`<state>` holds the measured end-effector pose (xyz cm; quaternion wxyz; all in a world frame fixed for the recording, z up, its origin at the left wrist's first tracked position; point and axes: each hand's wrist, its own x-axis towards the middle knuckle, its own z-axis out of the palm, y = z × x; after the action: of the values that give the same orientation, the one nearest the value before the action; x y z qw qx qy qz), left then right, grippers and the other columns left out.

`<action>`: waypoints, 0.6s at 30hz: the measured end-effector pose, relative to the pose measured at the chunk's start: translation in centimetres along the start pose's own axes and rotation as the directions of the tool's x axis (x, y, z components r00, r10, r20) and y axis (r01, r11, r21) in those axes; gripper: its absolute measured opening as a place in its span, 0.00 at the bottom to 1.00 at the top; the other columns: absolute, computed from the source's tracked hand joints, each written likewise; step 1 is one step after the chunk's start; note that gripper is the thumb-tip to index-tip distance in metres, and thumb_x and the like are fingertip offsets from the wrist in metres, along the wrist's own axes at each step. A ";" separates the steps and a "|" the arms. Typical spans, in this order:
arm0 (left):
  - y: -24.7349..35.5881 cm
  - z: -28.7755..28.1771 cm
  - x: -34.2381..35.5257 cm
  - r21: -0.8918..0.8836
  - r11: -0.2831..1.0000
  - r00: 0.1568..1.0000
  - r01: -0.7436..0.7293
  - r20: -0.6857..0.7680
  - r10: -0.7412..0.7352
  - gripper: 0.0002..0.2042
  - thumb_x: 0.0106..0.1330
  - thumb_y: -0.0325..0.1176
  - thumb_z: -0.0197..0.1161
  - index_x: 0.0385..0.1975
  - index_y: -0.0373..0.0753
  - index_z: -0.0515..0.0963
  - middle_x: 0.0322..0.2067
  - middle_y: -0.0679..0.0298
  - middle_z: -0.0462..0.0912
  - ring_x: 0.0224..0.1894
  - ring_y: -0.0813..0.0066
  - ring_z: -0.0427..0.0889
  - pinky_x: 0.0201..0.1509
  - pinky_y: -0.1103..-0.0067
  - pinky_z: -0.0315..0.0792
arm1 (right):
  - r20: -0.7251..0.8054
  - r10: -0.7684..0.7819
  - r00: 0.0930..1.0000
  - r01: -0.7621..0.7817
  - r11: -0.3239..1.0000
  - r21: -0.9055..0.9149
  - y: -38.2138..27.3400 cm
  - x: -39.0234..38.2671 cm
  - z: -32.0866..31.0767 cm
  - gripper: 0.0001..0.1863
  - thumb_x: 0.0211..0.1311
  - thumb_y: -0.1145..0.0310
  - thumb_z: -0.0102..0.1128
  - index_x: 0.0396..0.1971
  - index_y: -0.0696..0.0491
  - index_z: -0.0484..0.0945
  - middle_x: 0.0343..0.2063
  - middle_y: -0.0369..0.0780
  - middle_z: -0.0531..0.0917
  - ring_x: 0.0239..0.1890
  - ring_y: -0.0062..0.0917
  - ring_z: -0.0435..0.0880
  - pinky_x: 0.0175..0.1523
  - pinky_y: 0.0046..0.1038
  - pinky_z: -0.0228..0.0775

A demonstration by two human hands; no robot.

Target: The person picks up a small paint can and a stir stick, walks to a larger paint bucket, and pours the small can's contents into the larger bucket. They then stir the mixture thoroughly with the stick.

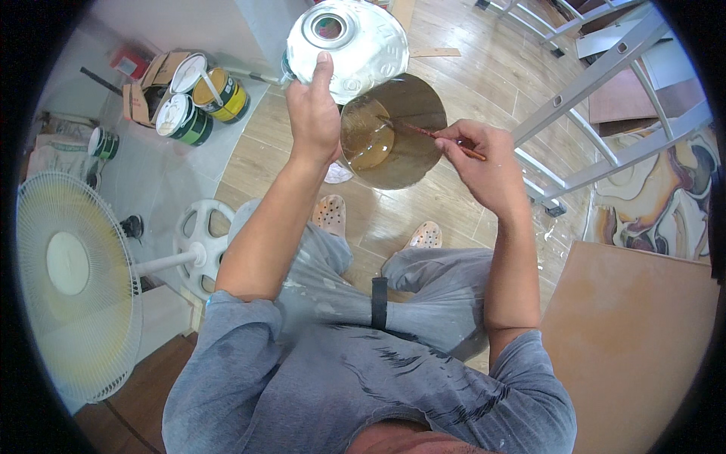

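My left hand [314, 113] is closed around the near-left side of a shiny round metal lid [378, 57]. Its thumb presses the face beside a round opening, and the other fingers are mostly hidden. Against the lid's lower edge is an open metal can [420, 113]; whether the two are joined I cannot tell. Glossy amber-looking liquid [370, 144] shows at the can's bottom. Between thumb and fingers my right hand [480, 159] grips a thin reddish-brown stick [423, 132], slanting down into the can. Its far tip is too small to make out.
Paint buckets [185, 121] and a cardboard box [136, 102] stand at the far left. Nearer on the left is a white pedestal fan [68, 261]. An aluminium ladder [590, 76] stands at right, beside a marbled panel [658, 197] and a brown board [628, 340].
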<state>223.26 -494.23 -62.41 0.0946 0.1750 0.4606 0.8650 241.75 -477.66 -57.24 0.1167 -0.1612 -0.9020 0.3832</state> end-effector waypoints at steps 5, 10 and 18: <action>0.3 0.3 0.2 -0.014 1.000 0.998 0.024 -0.051 -0.025 0.22 0.86 0.38 0.54 0.66 0.24 0.74 0.60 0.52 0.83 0.60 0.68 0.84 0.65 0.71 0.76 | 0.075 0.074 0.994 -0.093 0.956 0.280 2.5 0.2 -2.1 0.07 0.67 0.72 0.72 0.41 0.59 0.90 0.26 0.36 0.88 0.30 0.15 0.84 0.36 0.25 0.76; 0.5 -0.6 1.0 -0.047 0.994 0.987 0.101 -0.121 -0.106 0.22 0.86 0.39 0.53 0.66 0.24 0.73 0.61 0.50 0.83 0.59 0.65 0.85 0.64 0.69 0.78 | 0.029 0.114 0.993 -0.114 0.878 0.465 4.0 0.2 -3.8 0.08 0.67 0.72 0.72 0.42 0.59 0.90 0.29 0.34 0.88 0.30 0.15 0.82 0.38 0.22 0.74; 1.5 -0.3 1.1 -0.187 0.951 0.949 0.247 -0.152 -0.276 0.23 0.86 0.38 0.50 0.67 0.23 0.71 0.61 0.46 0.82 0.61 0.56 0.86 0.65 0.61 0.83 | 0.012 0.154 0.988 -0.117 0.699 0.705 6.5 0.5 -5.7 0.08 0.68 0.73 0.67 0.41 0.61 0.88 0.30 0.37 0.87 0.30 0.18 0.82 0.40 0.22 0.74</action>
<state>222.09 -494.96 -61.08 0.1819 0.0264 0.4130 0.8920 244.46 -469.50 -58.10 0.1625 -0.1798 -0.6705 0.7012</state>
